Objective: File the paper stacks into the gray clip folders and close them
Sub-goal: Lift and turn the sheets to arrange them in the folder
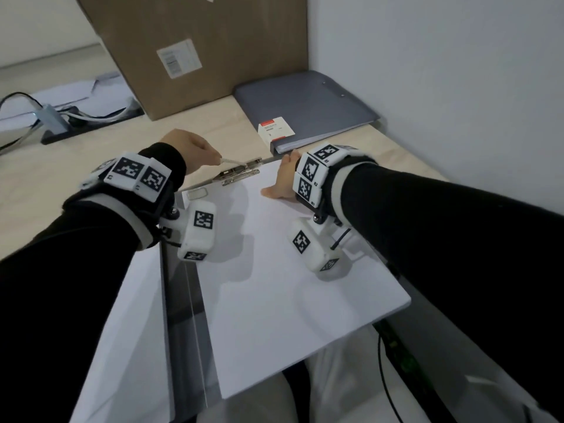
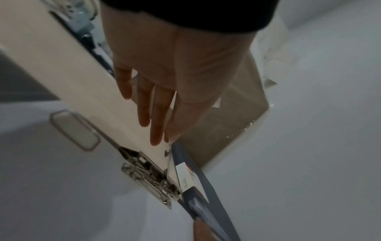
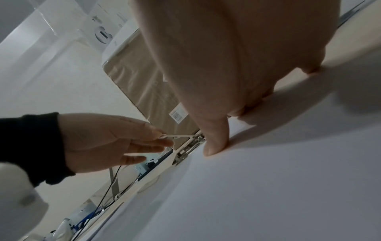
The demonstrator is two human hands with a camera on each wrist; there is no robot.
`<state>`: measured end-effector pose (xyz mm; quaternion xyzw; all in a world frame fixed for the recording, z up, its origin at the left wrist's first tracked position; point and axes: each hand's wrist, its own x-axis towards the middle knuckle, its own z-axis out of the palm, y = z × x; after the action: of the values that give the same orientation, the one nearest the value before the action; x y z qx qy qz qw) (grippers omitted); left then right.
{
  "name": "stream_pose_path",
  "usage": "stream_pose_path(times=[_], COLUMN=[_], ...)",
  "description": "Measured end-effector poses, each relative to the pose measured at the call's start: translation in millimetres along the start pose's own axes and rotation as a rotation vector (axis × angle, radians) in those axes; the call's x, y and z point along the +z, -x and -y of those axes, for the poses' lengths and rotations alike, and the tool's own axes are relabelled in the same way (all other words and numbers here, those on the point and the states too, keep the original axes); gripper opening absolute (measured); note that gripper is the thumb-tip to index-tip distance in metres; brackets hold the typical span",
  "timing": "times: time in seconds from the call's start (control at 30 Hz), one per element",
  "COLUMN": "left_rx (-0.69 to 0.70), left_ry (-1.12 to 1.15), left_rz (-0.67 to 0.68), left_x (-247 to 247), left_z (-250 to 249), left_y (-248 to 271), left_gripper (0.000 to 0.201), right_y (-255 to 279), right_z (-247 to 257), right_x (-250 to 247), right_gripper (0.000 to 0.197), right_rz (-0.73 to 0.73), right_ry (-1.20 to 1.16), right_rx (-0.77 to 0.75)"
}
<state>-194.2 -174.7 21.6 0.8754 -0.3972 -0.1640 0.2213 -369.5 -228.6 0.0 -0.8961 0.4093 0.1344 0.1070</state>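
A person files paper at a pale wooden desk (image 1: 213, 126), midway through the job by the look of it. One closed gray folder (image 1: 308, 108), paper edges showing along its side, already lies at the far right corner of the desk beside a cardboard box (image 1: 195, 50), apparently finished. Nearer, a second folder (image 1: 183, 300) lies open, partly overhanging the desk edge, with a white paper stack (image 1: 290, 285) laid on its right half. The left hand (image 1: 189, 151) pinches the raised metal lever (image 1: 235, 161) of the clip (image 1: 241, 174) between thumb and forefinger, the other fingers held straight and slightly apart. The right hand (image 1: 283, 181) presses flat on the stack's top edge, just beside the clip, thumb extended onto the sheet and fingers lying together. Whether the sheets sit fully under the clamp cannot be told. Still ahead, judging from the scene: lowering the lever to lock the paper, then folding the cover shut.
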Motion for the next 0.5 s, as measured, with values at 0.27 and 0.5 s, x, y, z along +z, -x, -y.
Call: stream_pose_path(times=[0.27,0.5], left_rx=[-0.351,-0.417], left_ry=[0.243,0.405], left_rz=[0.210,0.329], left_x=[4,11], left_z=[19,35], left_y=[-15,-15], left_gripper=[0.040,0.015], right_y=[2,-4], right_z=[7,8], right_x=[2,3], right_gripper=[0.062,0.065], right_rz=[0.001,0.023], right_ry=[-0.022,0.075], right_rx=[0.029,0.051])
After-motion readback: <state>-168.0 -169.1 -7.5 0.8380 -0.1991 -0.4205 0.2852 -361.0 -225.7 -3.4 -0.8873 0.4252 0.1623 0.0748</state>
